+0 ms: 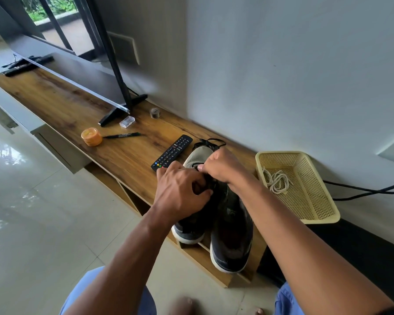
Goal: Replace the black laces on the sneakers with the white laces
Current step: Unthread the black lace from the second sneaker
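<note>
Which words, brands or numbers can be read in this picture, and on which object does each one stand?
No text can be read.
Black marker: white print along the barrel, too blurred to read.
Remote control: key markings too small to read.
Right sneaker: a faint mark on its side, unreadable.
Orange jar: no readable label.

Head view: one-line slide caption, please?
Both hands work black laces on grey sneakers; white laces wait in yellow basket.

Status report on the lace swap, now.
Both hands, left hand and right hand, working the black lace on the left sneaker. White laces in yellow basket. Remote beside sneaker, not blocking.
</note>
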Demonstrator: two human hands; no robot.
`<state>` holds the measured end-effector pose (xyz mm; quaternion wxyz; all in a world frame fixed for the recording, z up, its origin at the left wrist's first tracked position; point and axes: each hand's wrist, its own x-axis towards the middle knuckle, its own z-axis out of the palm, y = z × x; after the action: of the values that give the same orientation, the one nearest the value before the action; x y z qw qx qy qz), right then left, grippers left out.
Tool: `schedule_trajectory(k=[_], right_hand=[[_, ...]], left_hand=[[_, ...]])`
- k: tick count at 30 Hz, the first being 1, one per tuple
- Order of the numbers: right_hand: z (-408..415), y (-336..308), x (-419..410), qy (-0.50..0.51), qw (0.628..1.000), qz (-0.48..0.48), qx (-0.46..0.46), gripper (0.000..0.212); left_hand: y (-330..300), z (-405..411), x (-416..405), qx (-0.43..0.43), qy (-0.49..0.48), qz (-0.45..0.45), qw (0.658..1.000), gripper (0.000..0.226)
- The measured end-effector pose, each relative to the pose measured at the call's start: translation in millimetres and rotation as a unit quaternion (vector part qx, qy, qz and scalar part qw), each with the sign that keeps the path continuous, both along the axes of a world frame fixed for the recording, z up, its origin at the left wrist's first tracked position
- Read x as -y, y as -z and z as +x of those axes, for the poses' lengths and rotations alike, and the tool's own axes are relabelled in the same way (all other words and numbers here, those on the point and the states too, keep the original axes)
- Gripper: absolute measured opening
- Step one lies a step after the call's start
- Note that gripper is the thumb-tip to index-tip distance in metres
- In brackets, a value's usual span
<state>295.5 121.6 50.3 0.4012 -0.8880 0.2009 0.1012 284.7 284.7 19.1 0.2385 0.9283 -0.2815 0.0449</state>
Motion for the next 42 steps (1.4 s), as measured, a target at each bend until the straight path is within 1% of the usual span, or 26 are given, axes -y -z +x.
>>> schedule_trajectory(k=[1, 4, 5, 7, 9, 11, 13, 15, 16, 17, 19, 22, 27, 32, 34, 35, 37, 40, 42], right_hand=[[0, 2, 0, 0.015, 1.000, 0.008, 0.008, 0.052], [1, 5, 1, 0.061, 0.996, 0.048, 0.043, 0.025], [2, 6, 1, 0.085, 0.993, 0.070, 0.050, 0.020], [4, 8, 1, 0.124, 0.984, 0.116, 0.059, 0.020], [5, 9, 0, 0.138, 0.979, 0.136, 0.066, 0.021], [4, 8, -2, 0.104, 0.983, 0.126, 0.082, 0.025], [4, 6, -1, 0.023, 0.991, 0.093, 0.091, 0.032], [4, 4, 2, -0.061, 0.995, 0.016, 0.077, 0.039], [3, 2, 4, -0.095, 0.993, -0.029, 0.061, 0.037], [2, 1, 5, -0.117, 0.990, -0.061, 0.045, 0.031], [-3, -3, 6, -0.129, 0.988, -0.078, 0.021, 0.014], [-4, -4, 7, -0.133, 0.988, -0.081, 0.008, 0.020], [-9, -4, -2, -0.117, 0.989, -0.080, 0.032, 0.019], [-2, 3, -7, -0.037, 0.998, -0.006, 0.059, 0.020], [0, 6, -9, -0.021, 0.997, 0.028, 0.073, 0.018], [0, 6, -9, -0.014, 0.995, 0.042, 0.086, 0.021], [4, 6, -9, 0.007, 0.990, 0.078, 0.115, 0.025], [15, -3, -7, 0.058, 0.973, 0.151, 0.165, 0.025], [19, -5, -6, 0.058, 0.968, 0.171, 0.175, 0.025]], left_hand=[[1, 1, 0, -0.006, 0.006, -0.008, 1.000, 0.029], [2, 3, 0, -0.014, 0.027, -0.010, 0.999, 0.028], [2, 4, 0, -0.017, 0.029, -0.010, 0.999, 0.029], [2, 7, 0, -0.025, 0.024, -0.014, 0.999, 0.029], [4, 9, -2, -0.025, 0.019, -0.015, 0.999, 0.030], [7, 9, -3, -0.025, 0.002, -0.018, 1.000, 0.031], [9, 7, -2, -0.025, -0.024, -0.024, 0.999, 0.029], [10, 6, -1, -0.024, -0.050, -0.025, 0.998, 0.026], [10, 5, 0, -0.023, -0.059, -0.025, 0.998, 0.026], [9, 5, 0, -0.024, -0.064, -0.026, 0.997, 0.027], [10, 4, 1, -0.027, -0.063, -0.032, 0.997, 0.027], [10, 2, 3, -0.027, -0.063, -0.044, 0.997, 0.028], [8, 1, 3, -0.019, -0.051, -0.044, 0.998, 0.030], [5, 5, 0, -0.014, -0.042, -0.054, 0.998, 0.032], [5, 8, 0, -0.013, -0.044, -0.046, 0.998, 0.045], [6, 8, 0, -0.014, -0.043, -0.041, 0.998, 0.048], [6, 8, 0, -0.016, -0.038, -0.031, 0.999, 0.042], [7, 4, 4, -0.014, -0.019, -0.024, 0.999, 0.032], [8, 3, 6, -0.020, -0.031, -0.018, 0.999, 0.036]])
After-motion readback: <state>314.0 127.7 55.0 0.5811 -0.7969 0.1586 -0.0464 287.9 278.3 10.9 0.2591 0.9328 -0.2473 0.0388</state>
